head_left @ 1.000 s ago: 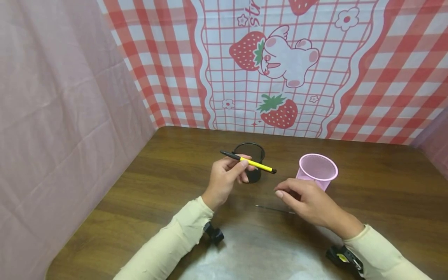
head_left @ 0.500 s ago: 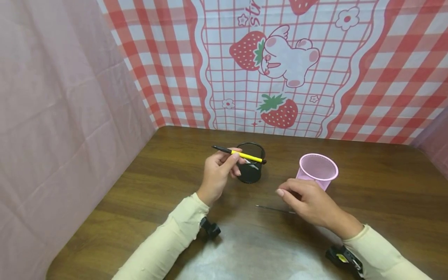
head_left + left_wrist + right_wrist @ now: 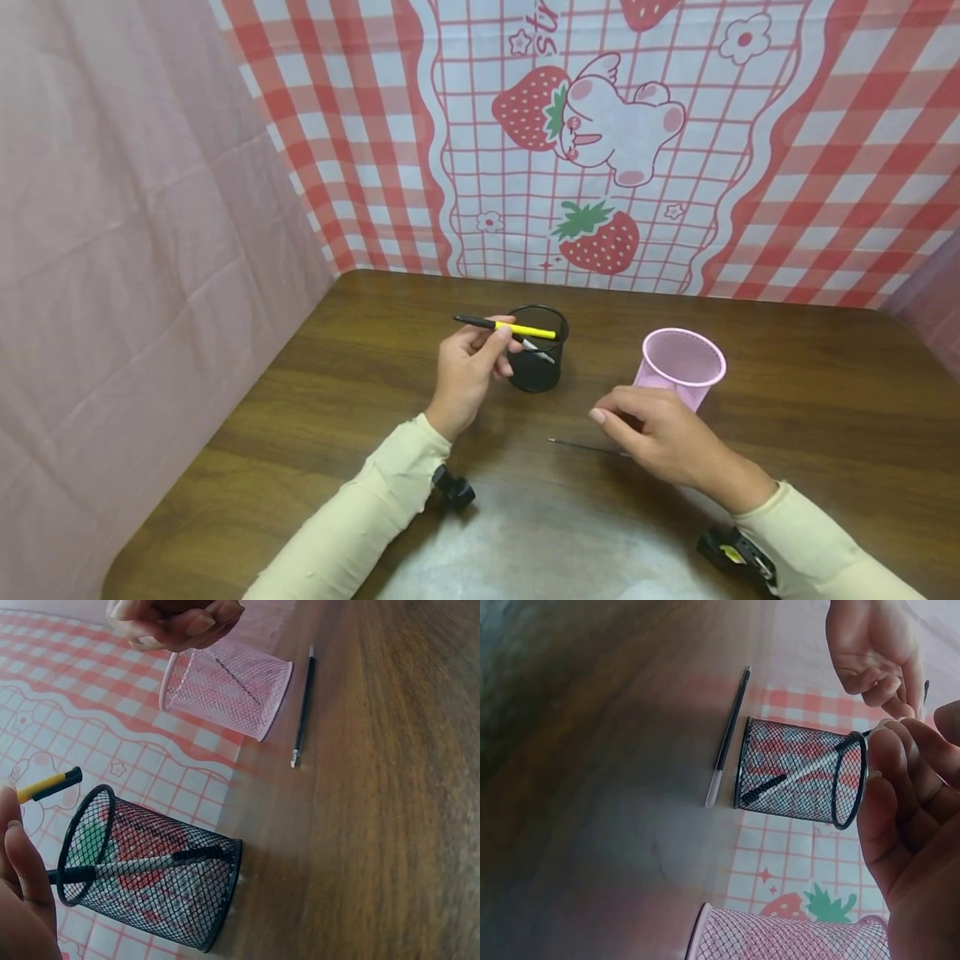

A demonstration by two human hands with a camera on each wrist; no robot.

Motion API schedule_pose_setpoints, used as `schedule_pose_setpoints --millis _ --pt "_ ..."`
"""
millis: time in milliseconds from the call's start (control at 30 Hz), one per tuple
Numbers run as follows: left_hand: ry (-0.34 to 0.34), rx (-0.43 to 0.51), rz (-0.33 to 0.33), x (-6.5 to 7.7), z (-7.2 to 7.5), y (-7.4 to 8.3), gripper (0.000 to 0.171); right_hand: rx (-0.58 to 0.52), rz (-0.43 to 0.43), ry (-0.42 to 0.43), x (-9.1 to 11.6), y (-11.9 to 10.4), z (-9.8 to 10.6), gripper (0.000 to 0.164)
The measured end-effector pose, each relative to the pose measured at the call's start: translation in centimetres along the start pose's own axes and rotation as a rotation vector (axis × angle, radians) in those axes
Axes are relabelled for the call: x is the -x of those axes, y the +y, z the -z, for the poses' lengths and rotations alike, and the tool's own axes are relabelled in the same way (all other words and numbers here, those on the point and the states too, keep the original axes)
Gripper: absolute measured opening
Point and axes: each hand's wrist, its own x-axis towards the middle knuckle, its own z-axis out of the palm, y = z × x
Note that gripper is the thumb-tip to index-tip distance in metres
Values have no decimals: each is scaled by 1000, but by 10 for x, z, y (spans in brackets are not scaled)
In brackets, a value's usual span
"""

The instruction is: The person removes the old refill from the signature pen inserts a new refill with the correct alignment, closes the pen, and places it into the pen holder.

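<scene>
My left hand [image 3: 461, 375] pinches a yellow-and-black pen [image 3: 525, 330] between thumb and fingers. The pen lies level, and its yellow end overlaps the mouth of a black mesh pen cup [image 3: 536, 375] in the head view. Through the mesh in the left wrist view, a white-and-black pen [image 3: 135, 865] leans inside that cup. My right hand [image 3: 667, 433], fingers loosely bent and nothing visible in them, hovers in front of a pink mesh pen cup [image 3: 703, 382]. Below it a thin dark pen refill [image 3: 577, 446] lies on the table, partly hidden by the hand in the head view.
The brown wooden table [image 3: 337, 358] meets a red-and-white checked cloth [image 3: 375, 167] with strawberries at the back. A pink curtain [image 3: 150, 250] hangs along the left side. Through the pink cup's mesh, a thin dark line [image 3: 236, 681] shows in the left wrist view.
My left hand has moved a little left and farther back with the pen, uncovering more of the black cup. Its right end now appears slightly higher. My right hand has hardly moved.
</scene>
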Motion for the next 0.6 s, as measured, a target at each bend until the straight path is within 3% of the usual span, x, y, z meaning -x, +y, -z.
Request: schedule_pose_setpoints --millis 400,600 --pt "51 -38 29 -2 1 -3 23 -10 5 -8 0 -1 0 25" --pt "58 -47 76 -4 2 -4 22 -6 14 -8 0 -1 -2 25"
